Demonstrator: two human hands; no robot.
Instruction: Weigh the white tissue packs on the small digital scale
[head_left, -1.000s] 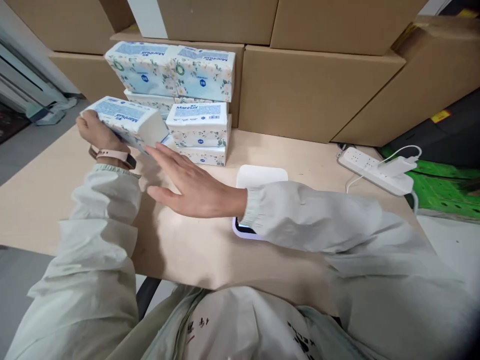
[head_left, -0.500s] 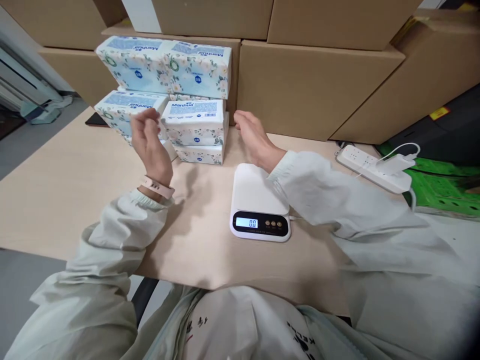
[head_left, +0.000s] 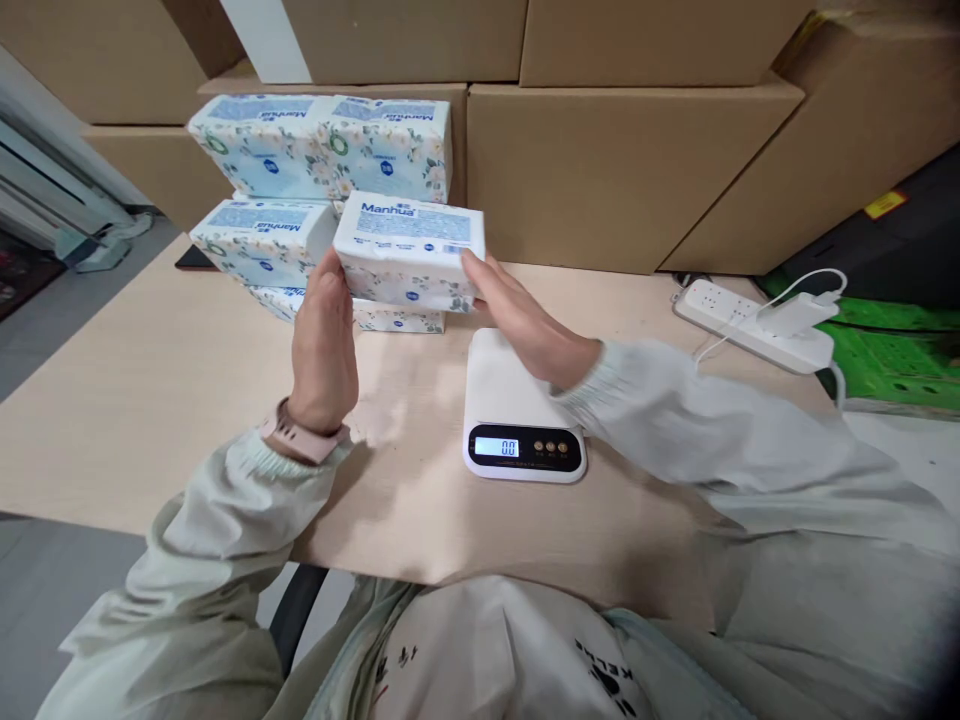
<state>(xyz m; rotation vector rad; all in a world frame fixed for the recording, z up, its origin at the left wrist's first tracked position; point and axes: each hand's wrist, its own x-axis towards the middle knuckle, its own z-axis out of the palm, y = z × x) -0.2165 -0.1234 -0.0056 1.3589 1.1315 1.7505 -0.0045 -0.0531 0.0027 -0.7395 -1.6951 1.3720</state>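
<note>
Between my two hands is a white and pale-blue tissue pack with flowers printed on its side. My left hand presses its left end, fingers together. On the right end my right hand grips it, its fingertips partly hidden. Beneath the held pack another tissue pack shows on the table. A white digital scale lies under my right wrist, its display reading 0.0 with nothing on the plate.
More tissue packs are stacked to the left and behind. Cardboard boxes form a wall along the table's back. At the right lie a white power strip with a plugged-in charger and a green crate.
My hands have closed in from both sides on the top front tissue pack. It has come up off the pack beneath and shifted right and toward me.
</note>
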